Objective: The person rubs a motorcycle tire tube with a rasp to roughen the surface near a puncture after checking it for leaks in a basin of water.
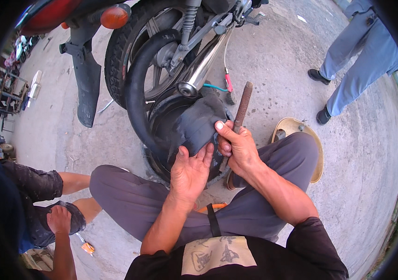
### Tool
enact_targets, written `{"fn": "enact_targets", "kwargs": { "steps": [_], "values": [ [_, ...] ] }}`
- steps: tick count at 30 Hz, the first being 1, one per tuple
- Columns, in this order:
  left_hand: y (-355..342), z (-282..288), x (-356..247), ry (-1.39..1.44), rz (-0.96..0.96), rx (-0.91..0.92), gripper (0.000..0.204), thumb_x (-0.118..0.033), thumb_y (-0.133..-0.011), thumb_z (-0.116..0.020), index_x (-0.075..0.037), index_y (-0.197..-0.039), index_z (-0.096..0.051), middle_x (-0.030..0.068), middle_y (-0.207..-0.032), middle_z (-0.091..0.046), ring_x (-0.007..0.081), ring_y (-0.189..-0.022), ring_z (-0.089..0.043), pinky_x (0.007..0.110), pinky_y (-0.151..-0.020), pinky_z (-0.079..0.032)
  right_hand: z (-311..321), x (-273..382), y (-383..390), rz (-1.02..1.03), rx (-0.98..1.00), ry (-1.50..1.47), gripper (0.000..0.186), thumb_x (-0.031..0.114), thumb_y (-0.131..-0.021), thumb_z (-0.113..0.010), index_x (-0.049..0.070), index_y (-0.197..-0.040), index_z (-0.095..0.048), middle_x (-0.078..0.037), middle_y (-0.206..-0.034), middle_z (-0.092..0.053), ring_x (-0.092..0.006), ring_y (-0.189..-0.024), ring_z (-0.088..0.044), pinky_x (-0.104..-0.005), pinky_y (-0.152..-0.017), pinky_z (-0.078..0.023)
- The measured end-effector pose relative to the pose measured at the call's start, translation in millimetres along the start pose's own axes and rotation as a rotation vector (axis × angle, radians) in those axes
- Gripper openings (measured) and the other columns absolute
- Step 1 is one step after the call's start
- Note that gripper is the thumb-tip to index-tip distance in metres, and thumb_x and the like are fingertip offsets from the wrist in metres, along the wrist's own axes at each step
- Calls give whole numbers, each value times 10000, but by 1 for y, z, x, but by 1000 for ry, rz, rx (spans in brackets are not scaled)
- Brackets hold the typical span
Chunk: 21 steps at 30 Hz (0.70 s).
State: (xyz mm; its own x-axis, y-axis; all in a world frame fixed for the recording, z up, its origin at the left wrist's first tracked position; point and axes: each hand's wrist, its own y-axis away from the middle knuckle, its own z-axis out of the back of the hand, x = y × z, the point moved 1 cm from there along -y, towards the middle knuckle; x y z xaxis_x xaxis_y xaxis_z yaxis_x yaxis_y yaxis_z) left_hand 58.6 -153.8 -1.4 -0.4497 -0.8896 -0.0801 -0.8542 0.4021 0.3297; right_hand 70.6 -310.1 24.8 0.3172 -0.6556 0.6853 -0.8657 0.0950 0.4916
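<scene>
head view shows the right hand (240,147) clamped on a long rust-brown metal rod (243,105), the unclenched left hand (189,175) beside the black rubber tube (198,122), seemingly already pulled out, not yet refitted.

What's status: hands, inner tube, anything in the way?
Right fingers gripping rod; left fingers at black inner tube. Tube over basin, looping up beside rear wheel. Exhaust muffler close beyond, possibly in the way.

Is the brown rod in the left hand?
No: the right hand grips the brown rod, while the left hand is at the edge of the black rubber.
</scene>
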Motion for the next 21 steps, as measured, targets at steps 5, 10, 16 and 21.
{"fn": "enact_targets", "kwargs": {
  "steps": [5,10,16,21],
  "values": [
    [3,-2,-5,-88,-22,-73,420,-198,-927,-783,-26,-1281,-633,133,-1314,-674,274,-1278,-602,449,-1147,-483,-2,-1,1,76,-41,98,261,209,-932,-805,125,-835,-578,57,-593,-492,-48,-480,-389,-233,-462,-291],
    [9,-8,-9,-160,-35,-66,285,-148,-969,-730,-33,-1220,-660,125,-1287,-685,252,-1246,-620,425,-1113,-523,-3,2,5,103,-71,166,259,206,-930,-808,113,-828,-589,50,-576,-494,-51,-463,-375,-241,-452,-278],
    [12,-4,-9,-13,-58,-84,286,-141,-963,-738,-29,-1214,-661,116,-1273,-684,232,-1240,-621,402,-1107,-534,-6,-6,3,154,-30,261,245,260,-936,-806,56,-885,-679,50,-597,-530,-41,-483,-433,-223,-450,-326],
    [16,1,1,-86,-120,-78,289,-139,-953,-751,-8,-1193,-659,110,-1246,-690,223,-1221,-625,384,-1127,-516,-9,-10,6,176,-58,309,260,275,-942,-799,53,-877,-681,47,-597,-535,-37,-485,-430,-227,-450,-321]
  ]
}}
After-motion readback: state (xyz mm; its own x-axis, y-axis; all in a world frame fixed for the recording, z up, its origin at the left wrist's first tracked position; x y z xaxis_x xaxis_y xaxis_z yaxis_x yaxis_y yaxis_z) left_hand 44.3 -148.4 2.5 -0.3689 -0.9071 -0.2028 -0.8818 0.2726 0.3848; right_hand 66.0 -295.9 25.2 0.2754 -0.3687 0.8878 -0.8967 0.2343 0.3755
